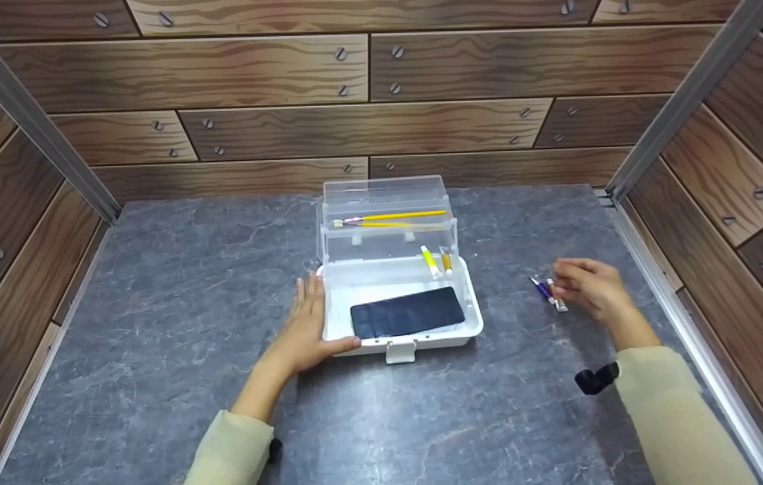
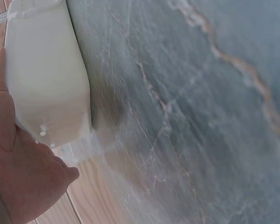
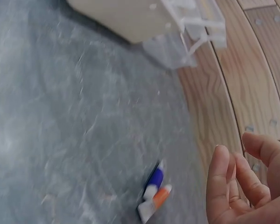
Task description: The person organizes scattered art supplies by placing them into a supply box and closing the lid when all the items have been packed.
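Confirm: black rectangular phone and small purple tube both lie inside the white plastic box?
Tube's wrong: head view shows the small purple tube on the grey marbled table, right of the white plastic box, near the right hand. The phone is inside, correct.

Bright in the head view, with glare toward the front edge of the grey marble-patterned bench [image 1: 509,417] and soft shadow beside the rectangular white plastic box [image 1: 445,342], but hazily blurred in both wrist views.

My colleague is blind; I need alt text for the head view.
A left hand rests against an open white box with a black phone inside. A right hand hovers by two small tubes, purple and orange, on a gray tabletop.
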A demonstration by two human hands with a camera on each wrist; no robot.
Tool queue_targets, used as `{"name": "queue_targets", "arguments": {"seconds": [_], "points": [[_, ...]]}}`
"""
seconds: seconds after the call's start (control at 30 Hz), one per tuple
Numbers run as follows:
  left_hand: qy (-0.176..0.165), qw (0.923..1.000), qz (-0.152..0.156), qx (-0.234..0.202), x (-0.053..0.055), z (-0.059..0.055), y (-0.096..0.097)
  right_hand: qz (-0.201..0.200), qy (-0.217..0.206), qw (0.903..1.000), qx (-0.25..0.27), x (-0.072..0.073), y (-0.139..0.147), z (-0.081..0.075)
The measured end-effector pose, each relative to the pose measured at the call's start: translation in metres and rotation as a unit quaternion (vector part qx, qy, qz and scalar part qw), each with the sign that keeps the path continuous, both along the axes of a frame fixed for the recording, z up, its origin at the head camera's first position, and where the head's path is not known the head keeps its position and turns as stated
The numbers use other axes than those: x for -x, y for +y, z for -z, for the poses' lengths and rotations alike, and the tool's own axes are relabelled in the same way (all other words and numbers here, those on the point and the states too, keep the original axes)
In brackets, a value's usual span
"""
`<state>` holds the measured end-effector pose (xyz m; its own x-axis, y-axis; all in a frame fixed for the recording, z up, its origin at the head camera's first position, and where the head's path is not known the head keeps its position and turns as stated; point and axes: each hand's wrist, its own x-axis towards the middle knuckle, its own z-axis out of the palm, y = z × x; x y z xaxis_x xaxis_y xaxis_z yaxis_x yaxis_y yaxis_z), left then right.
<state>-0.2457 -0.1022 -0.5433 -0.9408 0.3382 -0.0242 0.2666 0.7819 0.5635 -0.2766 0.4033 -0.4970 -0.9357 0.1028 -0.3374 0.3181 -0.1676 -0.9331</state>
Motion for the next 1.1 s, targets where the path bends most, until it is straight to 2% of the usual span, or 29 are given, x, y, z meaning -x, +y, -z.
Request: {"name": "queue_targets", "arguments": {"seconds": [0.17, 0.4, 0.7, 1.1], "points": [[0.005, 1.0000, 0.000, -0.004, 0.002, 0.001, -0.001, -0.001, -0.021, 0.9997, 0.008, -0.002, 0.010, 0.009], [0.000, 1.0000, 0.001, -0.002, 0.001, 0.001, 0.000, -0.008, -0.055, 0.9980, -0.029, -0.004, 0.019, 0.020], [0.006, 1.0000, -0.002, -0.003, 0.000, 0.001, 0.000, -0.015, -0.065, 0.9971, -0.037, -0.004, 0.023, 0.028], [0.004, 0.9999, -0.006, -0.010, 0.000, 0.002, 0.001, -0.028, -0.088, 0.9924, -0.081, -0.002, 0.023, 0.033]]}}
